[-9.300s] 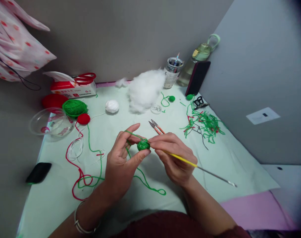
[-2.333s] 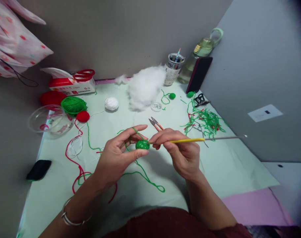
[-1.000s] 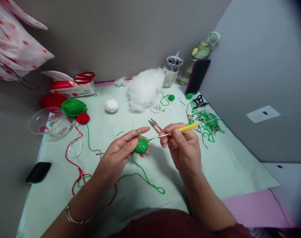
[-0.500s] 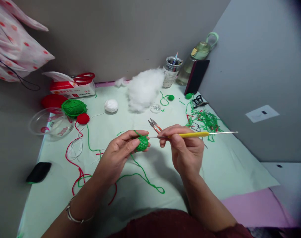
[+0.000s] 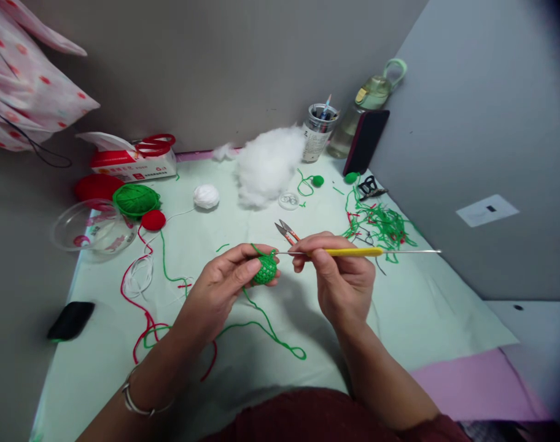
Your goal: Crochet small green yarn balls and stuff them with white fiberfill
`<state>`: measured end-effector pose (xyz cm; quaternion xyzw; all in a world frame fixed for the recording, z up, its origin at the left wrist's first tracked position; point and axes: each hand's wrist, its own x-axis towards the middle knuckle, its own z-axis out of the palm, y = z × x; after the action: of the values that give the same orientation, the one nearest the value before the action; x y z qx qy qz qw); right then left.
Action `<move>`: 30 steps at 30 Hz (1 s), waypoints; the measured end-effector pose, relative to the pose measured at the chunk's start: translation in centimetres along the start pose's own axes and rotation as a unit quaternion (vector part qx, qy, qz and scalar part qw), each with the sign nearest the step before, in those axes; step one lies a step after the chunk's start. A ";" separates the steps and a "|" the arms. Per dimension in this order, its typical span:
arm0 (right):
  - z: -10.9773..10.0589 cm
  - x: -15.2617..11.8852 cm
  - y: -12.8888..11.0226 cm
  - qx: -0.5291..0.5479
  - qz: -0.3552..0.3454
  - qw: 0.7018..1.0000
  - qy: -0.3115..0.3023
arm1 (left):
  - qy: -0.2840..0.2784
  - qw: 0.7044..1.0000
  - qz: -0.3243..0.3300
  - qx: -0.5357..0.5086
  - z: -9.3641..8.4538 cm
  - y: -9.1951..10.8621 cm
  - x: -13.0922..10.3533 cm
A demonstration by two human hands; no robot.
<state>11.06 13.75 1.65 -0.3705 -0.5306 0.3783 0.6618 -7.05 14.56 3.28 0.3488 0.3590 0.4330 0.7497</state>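
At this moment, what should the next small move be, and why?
Perhaps the right hand should catch the yarn with the hook and draw it through: the hook's tip meets the upper edge of the green piece, and the left hand pinches that piece, with yarn at its index finger. How far in the tip sits is too small to tell.

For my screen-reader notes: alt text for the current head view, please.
A person's left hand pinches a small green crocheted piece while the right hand holds a yellow-handled hook up to its edge. Beyond them on a pale cloth lie snips, white stuffing and tangled yarn scraps.
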 end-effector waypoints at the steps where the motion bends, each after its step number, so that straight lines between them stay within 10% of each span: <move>1: 0.0 0.0 0.0 -0.002 -0.003 1.000 0.000 | -0.001 1.000 0.000 0.001 0.0 0.0 0.0; 13: 0.4 0.0 0.3 -0.001 -0.026 0.996 -0.084 | -0.041 0.998 0.016 0.046 -1.0 -0.8 0.1; 23: 1.1 -0.3 0.1 -0.028 -0.031 0.994 -0.096 | 0.067 0.972 0.099 0.201 -0.5 -1.1 0.1; 30: 0.7 -0.1 0.9 0.030 0.015 0.997 -0.075 | -0.066 0.981 0.043 0.175 -1.0 0.8 -0.7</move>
<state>10.25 14.08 0.89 -0.3287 -0.5613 0.4305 0.6258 -8.46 14.45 3.60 0.5176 0.3637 0.3709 0.6799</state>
